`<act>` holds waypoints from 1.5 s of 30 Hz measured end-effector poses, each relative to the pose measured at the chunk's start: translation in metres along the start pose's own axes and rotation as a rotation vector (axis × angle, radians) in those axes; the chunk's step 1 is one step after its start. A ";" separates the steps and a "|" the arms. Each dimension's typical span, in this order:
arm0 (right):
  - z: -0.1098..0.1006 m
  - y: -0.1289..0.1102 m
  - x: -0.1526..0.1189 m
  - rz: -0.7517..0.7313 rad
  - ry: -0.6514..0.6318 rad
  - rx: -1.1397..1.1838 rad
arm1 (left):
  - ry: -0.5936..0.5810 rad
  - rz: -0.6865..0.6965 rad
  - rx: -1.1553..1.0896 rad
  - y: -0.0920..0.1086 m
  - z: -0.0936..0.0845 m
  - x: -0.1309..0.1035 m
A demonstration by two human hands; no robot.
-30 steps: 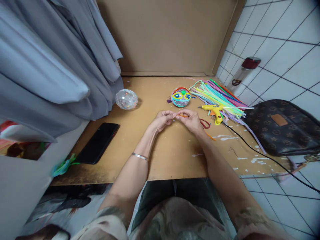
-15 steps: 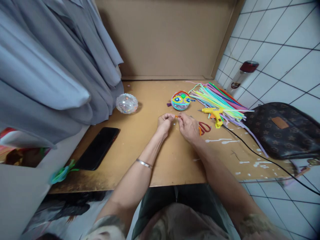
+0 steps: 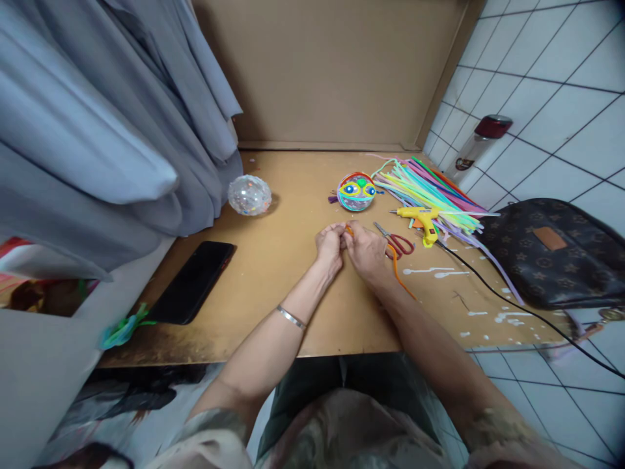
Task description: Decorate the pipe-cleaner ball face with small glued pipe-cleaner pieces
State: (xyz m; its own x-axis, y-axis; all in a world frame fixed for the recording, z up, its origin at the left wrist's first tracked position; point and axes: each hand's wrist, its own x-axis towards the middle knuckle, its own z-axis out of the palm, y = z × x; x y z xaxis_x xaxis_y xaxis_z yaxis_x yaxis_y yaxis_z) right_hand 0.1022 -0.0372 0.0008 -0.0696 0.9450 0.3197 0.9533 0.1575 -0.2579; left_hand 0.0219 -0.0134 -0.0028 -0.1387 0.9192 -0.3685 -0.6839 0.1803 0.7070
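Note:
An orange pipe cleaner (image 3: 396, 268) is pinched between my two hands above the middle of the table. Its tail runs out past my right hand and under the wrist. My left hand (image 3: 331, 242) is closed on one end, and my right hand (image 3: 364, 249) grips it close by, the fingertips touching. Just beyond the hands sits a clear ball with a colourful face (image 3: 357, 191), trimmed in red, yellow and blue. Red-handled scissors (image 3: 401, 245) lie at the right of my right hand, partly hidden by it.
A yellow glue gun (image 3: 422, 219) with a black cord lies on a pile of colourful pipe cleaners (image 3: 430, 189). At the far right are a brown patterned bag (image 3: 556, 260) and a bottle (image 3: 476, 146). Leftward are a clear ball (image 3: 250, 195), a black phone (image 3: 193, 283) and a grey curtain (image 3: 97, 130).
My hands have drawn together, turning the orange pipe cleaner so its tail shows at the right of my right hand. The scissors' blades have come into view. The camera view has shifted slightly.

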 end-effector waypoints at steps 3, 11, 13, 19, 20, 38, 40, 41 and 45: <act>0.000 0.005 0.002 0.017 0.032 0.013 | -0.016 -0.011 0.039 0.000 -0.001 0.000; 0.003 0.022 0.012 0.048 0.054 0.191 | -0.126 -0.110 0.110 0.008 -0.004 0.007; 0.005 0.027 0.013 0.033 0.074 0.242 | -0.142 -0.150 0.119 0.010 -0.005 0.010; 0.010 0.035 0.017 0.030 0.089 0.418 | -0.195 -0.198 0.151 0.014 -0.007 0.013; 0.011 0.036 0.019 0.040 0.086 0.457 | -0.206 -0.187 0.163 0.014 -0.007 0.013; 0.003 0.046 0.023 -0.077 -0.037 0.493 | -0.340 0.100 0.503 0.027 -0.023 0.020; -0.003 0.044 0.022 -0.086 -0.051 0.414 | -0.314 0.092 0.478 0.027 -0.020 0.019; -0.006 0.043 0.021 -0.089 -0.051 0.358 | -0.302 0.086 0.462 0.027 -0.019 0.019; -0.017 0.029 0.014 -0.083 -0.035 0.088 | -0.234 0.083 0.364 0.024 -0.015 0.017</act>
State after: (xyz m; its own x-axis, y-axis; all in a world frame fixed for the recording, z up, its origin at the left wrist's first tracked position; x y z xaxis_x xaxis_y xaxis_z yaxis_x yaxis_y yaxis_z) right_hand 0.1339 -0.0242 0.0136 -0.1593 0.9368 0.3116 0.9142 0.2591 -0.3116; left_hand -0.0081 0.0012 -0.0012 0.0122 0.9829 -0.1839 -0.3741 0.1751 0.9107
